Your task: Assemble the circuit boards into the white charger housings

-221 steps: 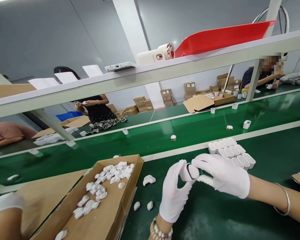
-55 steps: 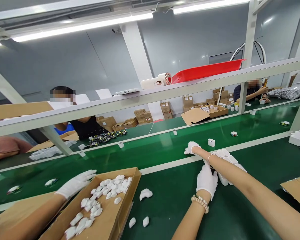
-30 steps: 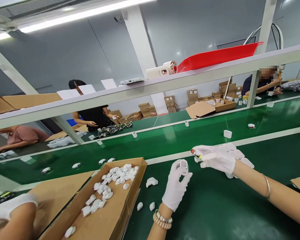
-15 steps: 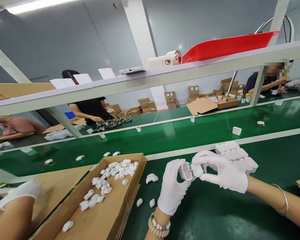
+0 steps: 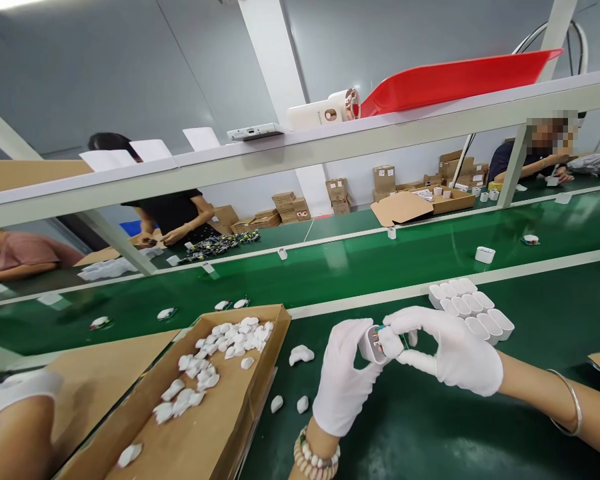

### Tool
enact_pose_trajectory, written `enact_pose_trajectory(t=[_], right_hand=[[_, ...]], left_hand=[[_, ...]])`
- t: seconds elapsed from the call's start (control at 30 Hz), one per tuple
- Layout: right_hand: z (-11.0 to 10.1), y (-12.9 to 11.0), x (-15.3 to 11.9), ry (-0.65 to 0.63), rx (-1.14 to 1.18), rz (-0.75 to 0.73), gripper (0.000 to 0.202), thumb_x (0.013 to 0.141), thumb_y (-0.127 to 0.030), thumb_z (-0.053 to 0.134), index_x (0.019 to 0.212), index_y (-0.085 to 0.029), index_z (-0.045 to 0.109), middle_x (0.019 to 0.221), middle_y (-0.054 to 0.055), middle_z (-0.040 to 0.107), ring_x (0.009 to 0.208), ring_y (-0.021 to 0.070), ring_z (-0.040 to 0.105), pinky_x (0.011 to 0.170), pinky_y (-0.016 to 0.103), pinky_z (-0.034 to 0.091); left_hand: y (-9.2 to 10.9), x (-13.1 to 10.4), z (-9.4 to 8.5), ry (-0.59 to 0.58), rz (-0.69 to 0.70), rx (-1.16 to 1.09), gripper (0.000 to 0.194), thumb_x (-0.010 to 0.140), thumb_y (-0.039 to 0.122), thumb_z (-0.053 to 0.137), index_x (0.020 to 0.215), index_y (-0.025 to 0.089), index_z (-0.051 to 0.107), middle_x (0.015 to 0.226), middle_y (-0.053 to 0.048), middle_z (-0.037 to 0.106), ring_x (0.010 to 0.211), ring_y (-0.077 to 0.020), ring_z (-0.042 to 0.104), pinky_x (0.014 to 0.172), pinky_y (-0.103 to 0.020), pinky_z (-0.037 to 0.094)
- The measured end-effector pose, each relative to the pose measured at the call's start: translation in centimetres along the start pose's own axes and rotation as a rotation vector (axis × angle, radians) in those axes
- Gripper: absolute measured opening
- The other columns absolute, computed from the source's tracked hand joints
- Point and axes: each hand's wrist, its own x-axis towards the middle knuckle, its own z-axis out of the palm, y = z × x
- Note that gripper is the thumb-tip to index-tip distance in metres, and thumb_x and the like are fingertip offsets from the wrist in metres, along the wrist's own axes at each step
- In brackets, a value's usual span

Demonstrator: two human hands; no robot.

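Observation:
My left hand [image 5: 345, 373], in a white glove, is closed round a small white oval housing [image 5: 371, 345], its open end facing right. My right hand [image 5: 447, 350], also gloved, pinches a green circuit board with a white padded piece [image 5: 391, 342] on it. The board's left edge is at the housing's mouth; how far it goes inside is hidden. Beyond my right wrist, white oval cups [image 5: 467, 308] stand in rows on the dark green table. Left of my left hand lie a few loose white pieces [image 5: 301, 355].
A cardboard tray [image 5: 220, 413] holds many white pieces. Behind runs a green conveyor belt [image 5: 330, 267] bearing boards and a white housing [image 5: 485, 255]. A shelf rail [image 5: 370, 137] crosses above. Another person's gloved hand [image 5: 23, 393] is at the lower left.
The belt's boards and housings have shifted right. The other person's gloved hand has moved left. My hands keep their holds, with the board still at the housing's mouth.

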Motion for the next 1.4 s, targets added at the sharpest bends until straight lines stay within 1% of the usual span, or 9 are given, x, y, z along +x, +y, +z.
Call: enact_pose_trajectory(t=[0.23, 0.57, 0.77, 0.97, 1.07, 1.13, 1.2, 1.3, 1.4], right_hand=[[0.1, -0.3, 0.2, -0.077, -0.117, -0.070, 0.008, 0.091, -0.015, 0.057, 0.092, -0.021, 0.063, 0.097, 0.005, 0.068, 0.087, 0.0169, 0.064, 0.079, 0.029, 0.055], [0.6, 0.7, -0.7, -0.252, -0.269, -0.098, 0.018, 0.099, -0.015, 0.043, 0.108, -0.020, 0.058, 0.101, 0.007, 0.062, 0.090, 0.0185, 0.055, 0.080, 0.034, 0.047], [0.8, 0.1, -1.1, -0.179, -0.416, -0.139, 0.020, 0.100, -0.018, 0.041, 0.114, -0.019, 0.056, 0.107, 0.009, 0.065, 0.092, 0.0203, 0.060, 0.080, 0.035, 0.049], [0.7, -0.3, -0.4, -0.163, -0.505, -0.192, 0.025, 0.102, -0.023, 0.038, 0.101, -0.018, 0.062, 0.102, 0.012, 0.067, 0.077, 0.0203, 0.059, 0.067, 0.034, 0.047], [0.1, -0.7, 0.2, -0.215, -0.406, -0.161, 0.021, 0.100, -0.028, 0.047, 0.098, -0.019, 0.065, 0.102, 0.010, 0.066, 0.083, 0.0204, 0.058, 0.072, 0.034, 0.048], [-0.2, -0.8, 0.4, -0.239, -0.285, -0.059, 0.014, 0.095, -0.032, 0.059, 0.097, -0.021, 0.068, 0.101, 0.008, 0.064, 0.091, 0.0207, 0.058, 0.081, 0.035, 0.048], [0.0, -0.5, 0.3, -0.247, -0.148, 0.076, 0.025, 0.084, -0.039, 0.073, 0.103, -0.024, 0.069, 0.107, 0.008, 0.060, 0.102, 0.0232, 0.056, 0.091, 0.039, 0.047], [1.1, 0.5, -0.2, -0.272, 0.143, 0.208, 0.049, 0.068, -0.050, 0.084, 0.109, -0.025, 0.071, 0.124, 0.010, 0.051, 0.120, 0.0288, 0.050, 0.103, 0.047, 0.041], [2.5, 1.3, -0.8, -0.287, 0.449, 0.282, 0.046, 0.066, -0.048, 0.085, 0.101, -0.021, 0.073, 0.127, 0.010, 0.050, 0.129, 0.0295, 0.045, 0.105, 0.044, 0.041]], left_hand=[[-0.1, -0.2, 0.0, -0.024, 0.016, 0.025, 0.039, 0.084, 0.018, 0.069, 0.120, 0.020, 0.054, 0.107, -0.009, 0.065, 0.100, -0.0236, 0.061, 0.087, -0.039, 0.056], [0.0, -0.3, 0.0, -0.021, 0.048, 0.053, 0.037, 0.084, 0.011, 0.065, 0.119, 0.017, 0.054, 0.107, -0.010, 0.063, 0.101, -0.0226, 0.060, 0.089, -0.037, 0.054], [0.1, -0.3, -0.2, -0.020, 0.072, 0.080, 0.036, 0.085, 0.011, 0.063, 0.119, 0.016, 0.053, 0.106, -0.011, 0.063, 0.100, -0.0230, 0.061, 0.088, -0.038, 0.055], [0.2, -0.3, 0.0, -0.023, 0.045, 0.020, 0.035, 0.086, 0.017, 0.065, 0.119, 0.020, 0.052, 0.106, -0.010, 0.064, 0.098, -0.0235, 0.063, 0.084, -0.039, 0.057], [0.5, -0.5, 0.1, -0.053, -0.057, -0.077, 0.036, 0.083, 0.018, 0.068, 0.116, 0.022, 0.053, 0.106, -0.009, 0.064, 0.099, -0.0236, 0.063, 0.086, -0.041, 0.057], [0.8, -0.8, 0.5, -0.115, -0.168, -0.193, 0.041, 0.079, 0.017, 0.069, 0.116, 0.023, 0.053, 0.108, -0.008, 0.063, 0.097, -0.0233, 0.064, 0.084, -0.040, 0.057], [1.3, -1.1, 1.0, -0.154, -0.260, -0.310, 0.043, 0.075, 0.016, 0.070, 0.115, 0.023, 0.053, 0.103, -0.006, 0.064, 0.087, -0.0213, 0.066, 0.076, -0.037, 0.058], [1.9, -1.4, 1.6, -0.142, -0.302, -0.411, 0.028, 0.075, 0.017, 0.068, 0.101, 0.022, 0.058, 0.091, -0.003, 0.067, 0.077, -0.0189, 0.067, 0.068, -0.032, 0.058], [2.2, -1.3, 1.6, -0.220, -0.318, -0.443, 0.007, 0.077, 0.018, 0.066, 0.082, 0.020, 0.061, 0.078, -0.002, 0.069, 0.072, -0.0187, 0.069, 0.064, -0.030, 0.057]])
